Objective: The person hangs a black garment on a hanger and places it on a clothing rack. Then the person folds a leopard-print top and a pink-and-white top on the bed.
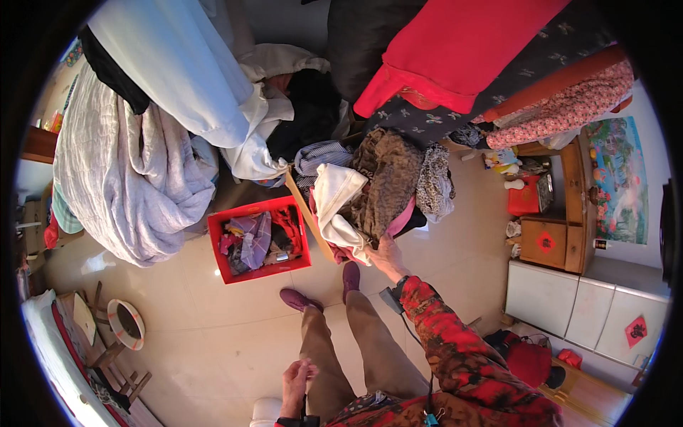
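My right hand (388, 257) reaches to the near edge of a clothes pile, its fingers closed at the lower end of a white garment (337, 206). Some of those fingertips are hidden in the folds. Beside the garment lie a crumpled brown cloth (388, 178), a striped blue-grey piece (321, 158) and a black-and-white patterned one (435, 183). A bit of pink fabric shows just above the hand. The pile seems to sit in a cardboard box (304, 208). My left hand (294, 384) hangs low by my left leg, fingers curled, with nothing visible in it.
Left of the pile, a red box (267, 272) holds folded clothes on the tiled floor. A pale quilt (135, 178) and hanging garments, one bright red (455, 50), crowd the far side. A stool (126, 324) stands at left, a wooden cabinet (551, 245) at right.
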Available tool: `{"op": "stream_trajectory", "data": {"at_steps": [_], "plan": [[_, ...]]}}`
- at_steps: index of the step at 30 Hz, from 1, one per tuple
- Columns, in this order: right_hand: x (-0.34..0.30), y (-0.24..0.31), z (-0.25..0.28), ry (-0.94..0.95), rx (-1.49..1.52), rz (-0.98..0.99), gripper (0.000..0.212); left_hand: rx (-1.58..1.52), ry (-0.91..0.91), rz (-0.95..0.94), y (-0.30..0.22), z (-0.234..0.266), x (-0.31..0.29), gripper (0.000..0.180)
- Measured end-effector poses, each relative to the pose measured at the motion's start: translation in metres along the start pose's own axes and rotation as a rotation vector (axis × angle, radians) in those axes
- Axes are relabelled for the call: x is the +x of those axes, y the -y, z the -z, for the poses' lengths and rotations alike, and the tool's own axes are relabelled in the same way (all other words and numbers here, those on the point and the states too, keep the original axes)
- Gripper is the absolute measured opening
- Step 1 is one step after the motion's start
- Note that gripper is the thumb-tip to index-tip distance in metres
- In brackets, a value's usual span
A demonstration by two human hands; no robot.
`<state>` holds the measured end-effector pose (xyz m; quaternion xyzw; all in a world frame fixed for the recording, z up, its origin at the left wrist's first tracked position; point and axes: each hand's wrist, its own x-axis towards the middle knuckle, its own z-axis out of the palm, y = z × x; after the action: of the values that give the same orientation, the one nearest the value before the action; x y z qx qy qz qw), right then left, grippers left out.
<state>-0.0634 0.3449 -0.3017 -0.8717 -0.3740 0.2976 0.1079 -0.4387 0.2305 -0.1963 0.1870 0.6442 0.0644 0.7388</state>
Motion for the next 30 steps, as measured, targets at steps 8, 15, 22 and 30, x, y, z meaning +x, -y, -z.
{"op": "stream_trajectory", "data": {"at_steps": [8,15,22,30], "plan": [[-0.042,0.047,0.018,-0.495,0.019,0.518,0.040,-0.001,0.018,0.008,0.006,0.001,0.002,0.028],[-0.003,0.095,-0.070,-0.114,-0.173,0.445,0.036,0.009,-0.015,-0.020,0.004,0.012,-0.001,0.030],[0.032,0.087,-0.127,-0.089,-0.269,0.257,0.036,0.098,-0.037,0.028,0.006,0.032,-0.007,0.032],[0.066,0.052,-0.178,-0.195,-0.191,0.365,0.011,0.077,-0.119,0.041,0.024,0.045,-0.015,0.034]]}}
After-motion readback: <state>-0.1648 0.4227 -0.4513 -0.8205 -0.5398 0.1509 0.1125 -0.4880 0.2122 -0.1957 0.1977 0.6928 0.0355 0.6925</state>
